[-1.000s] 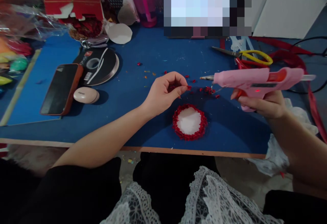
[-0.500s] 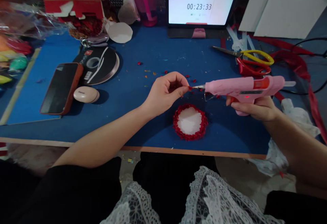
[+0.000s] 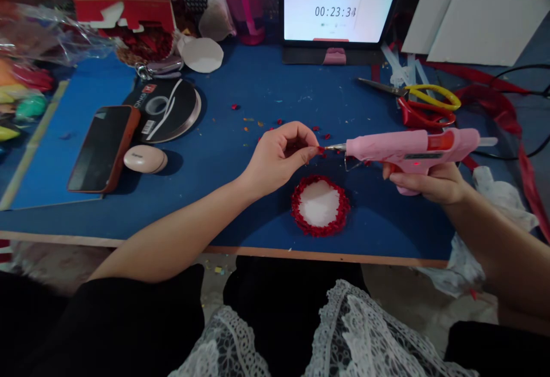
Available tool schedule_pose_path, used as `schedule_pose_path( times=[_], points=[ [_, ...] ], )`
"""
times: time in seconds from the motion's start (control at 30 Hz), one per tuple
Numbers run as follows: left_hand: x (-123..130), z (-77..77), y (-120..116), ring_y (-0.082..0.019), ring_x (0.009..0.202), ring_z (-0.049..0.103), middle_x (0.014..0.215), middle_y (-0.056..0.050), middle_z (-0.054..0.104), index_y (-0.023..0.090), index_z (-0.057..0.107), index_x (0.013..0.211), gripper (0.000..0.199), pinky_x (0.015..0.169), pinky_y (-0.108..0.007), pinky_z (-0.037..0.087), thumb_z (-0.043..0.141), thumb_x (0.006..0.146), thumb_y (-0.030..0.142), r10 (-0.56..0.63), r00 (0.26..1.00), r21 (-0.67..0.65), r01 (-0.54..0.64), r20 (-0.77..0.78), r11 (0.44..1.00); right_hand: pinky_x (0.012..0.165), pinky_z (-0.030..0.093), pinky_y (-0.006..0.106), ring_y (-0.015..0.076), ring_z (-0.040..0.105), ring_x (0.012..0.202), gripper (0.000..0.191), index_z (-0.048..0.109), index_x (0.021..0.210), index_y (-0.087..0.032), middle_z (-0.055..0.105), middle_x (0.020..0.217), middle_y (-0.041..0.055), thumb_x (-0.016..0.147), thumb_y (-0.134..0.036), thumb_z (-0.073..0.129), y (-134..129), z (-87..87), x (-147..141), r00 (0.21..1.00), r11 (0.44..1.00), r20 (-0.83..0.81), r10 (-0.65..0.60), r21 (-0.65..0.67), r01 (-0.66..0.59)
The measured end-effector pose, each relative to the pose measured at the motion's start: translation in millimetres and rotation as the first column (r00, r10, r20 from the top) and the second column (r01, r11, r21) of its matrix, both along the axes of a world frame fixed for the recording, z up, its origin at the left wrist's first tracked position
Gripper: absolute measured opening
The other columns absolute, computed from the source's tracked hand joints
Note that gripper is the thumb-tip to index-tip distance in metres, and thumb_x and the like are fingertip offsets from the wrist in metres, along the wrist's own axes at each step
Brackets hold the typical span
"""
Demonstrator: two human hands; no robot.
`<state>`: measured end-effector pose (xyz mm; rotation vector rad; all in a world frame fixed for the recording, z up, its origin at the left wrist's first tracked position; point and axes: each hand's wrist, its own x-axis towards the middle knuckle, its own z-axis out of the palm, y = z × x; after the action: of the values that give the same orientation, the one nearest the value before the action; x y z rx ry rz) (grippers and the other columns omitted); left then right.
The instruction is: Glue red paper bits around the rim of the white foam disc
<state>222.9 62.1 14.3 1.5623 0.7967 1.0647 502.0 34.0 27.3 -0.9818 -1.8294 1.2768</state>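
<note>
My right hand [image 3: 438,181] is wrapped round the handle of a pink hot glue gun [image 3: 387,145], its nozzle pointing left. A clear glue stick [image 3: 488,141] pokes out of the gun's back end. Between the thumb and forefinger of my left hand [image 3: 283,156] is a small red piece [image 3: 320,150], probably ribbon or fabric, right at the nozzle tip. Below the hands, flat on the table, lies a white disc [image 3: 318,203] ringed with a ruffled red border [image 3: 296,212]. Several red bits [image 3: 327,136] are scattered behind my left hand.
Scissors [image 3: 429,96] with yellow and red handles lie at the back right, near red ribbon [image 3: 501,105]. A tablet [image 3: 337,4] stands at the back. On the left are a phone [image 3: 101,150], a pale oval case [image 3: 145,159] and a ribbon spool [image 3: 172,110]. The table's front edge [image 3: 275,254] runs below.
Both hands, the glue gun and the red piece stay in nearly the same place, with only a very slight shift. The timer on the tablet has advanced by a second.
</note>
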Motion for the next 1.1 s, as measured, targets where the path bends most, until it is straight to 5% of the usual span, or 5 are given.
schedule_pose_path(
  times=[0.47,1.1],
  points=[
    [0.3,2.0,-0.6,-0.009,0.064,0.051,0.073,0.0,0.058,0.017,0.061,0.079,0.014,0.058,-0.023,0.042,0.072,0.081,0.027,0.005,1.0,-0.01,-0.005,-0.001,1.0,0.036,0.035,0.022,0.0104,0.049,0.046,0.006,0.067,0.075,-0.026,0.059,0.06,-0.003,0.078,-0.021,0.069,-0.6,-2.2,1.4,1.0,1.0,-0.009,-0.004,-0.028,0.003],
    [-0.7,2.4,-1.0,-0.01,0.064,0.052,0.074,-0.001,0.058,0.018,0.062,0.079,0.026,0.059,-0.024,0.044,0.074,0.082,0.041,-0.013,1.0,0.0,0.013,0.006,1.0,0.038,0.039,0.023,0.011,0.05,0.045,0.006,0.067,0.073,-0.028,0.059,0.058,-0.003,0.078,-0.026,0.07,1.3,-0.3,0.6,1.0,1.0,0.003,0.003,0.018,-0.003]
  ],
)
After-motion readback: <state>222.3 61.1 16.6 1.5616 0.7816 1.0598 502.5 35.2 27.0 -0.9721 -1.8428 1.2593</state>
